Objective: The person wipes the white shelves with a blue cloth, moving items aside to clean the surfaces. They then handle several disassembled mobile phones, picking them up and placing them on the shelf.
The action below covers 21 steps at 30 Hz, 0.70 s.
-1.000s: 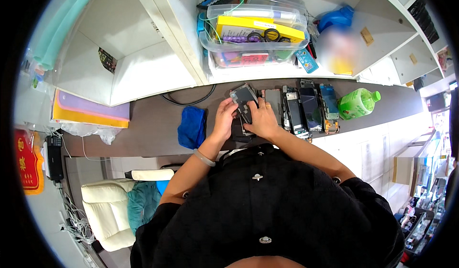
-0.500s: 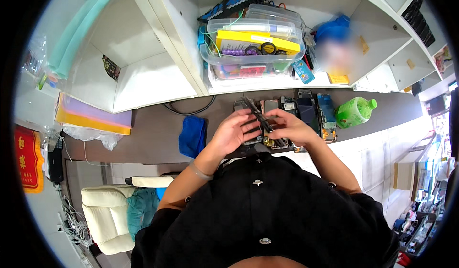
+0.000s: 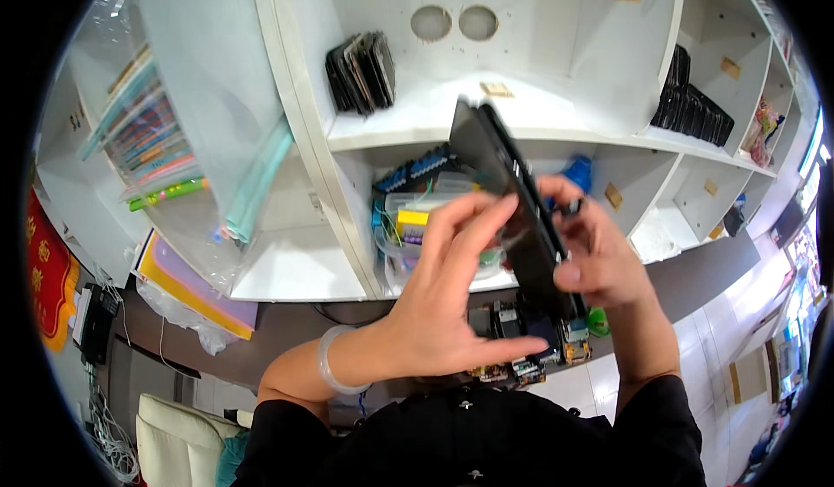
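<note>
A thin stack of glossy black phone panels is raised in front of the shelves, tilted and slightly blurred. My right hand grips it along its right edge, thumb on the near side. My left hand is at its left with fingers and thumb stretched apart; a fingertip reaches the panel face, and whether it presses there is unclear. Below, several opened phones with bare circuit boards lie on the brown desk, partly covered by my hands and the stack.
Another upright stack of dark thin panels stands on the upper white shelf. Black panels fill a compartment at right. The lower compartment holds a clear plastic box and a blue object. A green bottle shows behind my right hand.
The view has tipped up toward the upper shelves. Both hands have risen from the desk with the black panels, which stay in my right hand. My left fingers have spread wider.
</note>
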Available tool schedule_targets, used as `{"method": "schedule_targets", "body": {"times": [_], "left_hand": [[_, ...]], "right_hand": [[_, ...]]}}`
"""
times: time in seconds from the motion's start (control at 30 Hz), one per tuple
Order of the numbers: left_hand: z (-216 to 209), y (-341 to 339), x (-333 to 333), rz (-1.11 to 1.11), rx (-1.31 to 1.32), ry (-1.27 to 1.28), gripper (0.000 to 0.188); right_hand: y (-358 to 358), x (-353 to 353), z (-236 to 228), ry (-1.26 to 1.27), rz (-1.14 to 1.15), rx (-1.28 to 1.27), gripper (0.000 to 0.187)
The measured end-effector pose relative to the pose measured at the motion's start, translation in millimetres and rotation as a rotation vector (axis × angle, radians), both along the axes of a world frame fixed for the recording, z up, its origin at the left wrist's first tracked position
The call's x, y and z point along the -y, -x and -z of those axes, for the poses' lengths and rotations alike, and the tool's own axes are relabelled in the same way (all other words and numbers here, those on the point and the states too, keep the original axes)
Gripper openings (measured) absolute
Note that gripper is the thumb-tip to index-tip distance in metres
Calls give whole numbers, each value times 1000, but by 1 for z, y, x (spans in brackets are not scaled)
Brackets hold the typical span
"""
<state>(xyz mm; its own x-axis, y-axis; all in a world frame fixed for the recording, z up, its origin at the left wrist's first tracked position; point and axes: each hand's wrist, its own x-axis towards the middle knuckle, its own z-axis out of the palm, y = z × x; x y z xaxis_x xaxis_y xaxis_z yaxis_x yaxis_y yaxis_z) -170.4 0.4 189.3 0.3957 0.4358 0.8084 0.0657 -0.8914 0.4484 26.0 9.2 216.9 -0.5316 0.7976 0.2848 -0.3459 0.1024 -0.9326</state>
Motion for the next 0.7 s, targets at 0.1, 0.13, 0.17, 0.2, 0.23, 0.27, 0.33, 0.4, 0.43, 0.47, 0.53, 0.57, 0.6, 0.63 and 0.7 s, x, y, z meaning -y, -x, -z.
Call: {"method": "schedule_targets", "body": {"times": [0.1,0.13,0.17,0.2,0.23,0.27,0.33,0.4,0.43,0.47,0.53,0.57,0.6,0.63,0.7], "left_hand": [[-44,-7,-13,-210,-60,-193,98],[-55,-10,-25,-263,-39,-197,93],[-67,-12,-38,-317,-34,-182,83],[-73,-8,-54,-268,30,-165,73],[-82,-1,-64,-244,44,-82,70],[-89,3,-75,-202,55,1,66],[-92,14,-99,-196,61,62,61],[-100,24,-106,-292,10,115,58],[-98,34,-111,-325,17,150,57],[-97,38,-118,-338,28,179,57],[-90,43,-128,-402,63,116,54],[-88,45,-130,-455,70,93,53],[-87,48,-130,-510,78,70,52],[-87,46,-130,-537,86,46,50],[-88,41,-127,-596,102,0,47]], "right_hand": [[13,-23,-44,-98,139,41,59],[15,-39,-53,-98,162,33,54],[16,-62,-60,-109,154,26,48],[23,-81,-68,-118,124,20,43],[34,-86,-80,-80,128,40,43],[41,-89,-89,-42,150,55,43],[56,-114,-91,-18,283,117,49],[65,-137,-94,6,250,212,51],[78,-147,-91,-1,231,206,50],[84,-152,-91,-11,232,202,49],[96,-154,-93,-5,231,244,47],[101,-155,-94,-2,227,267,47],[106,-158,-94,-11,225,288,45],[106,-161,-95,-19,237,311,44],[108,-163,-96,-37,275,338,42]]}}
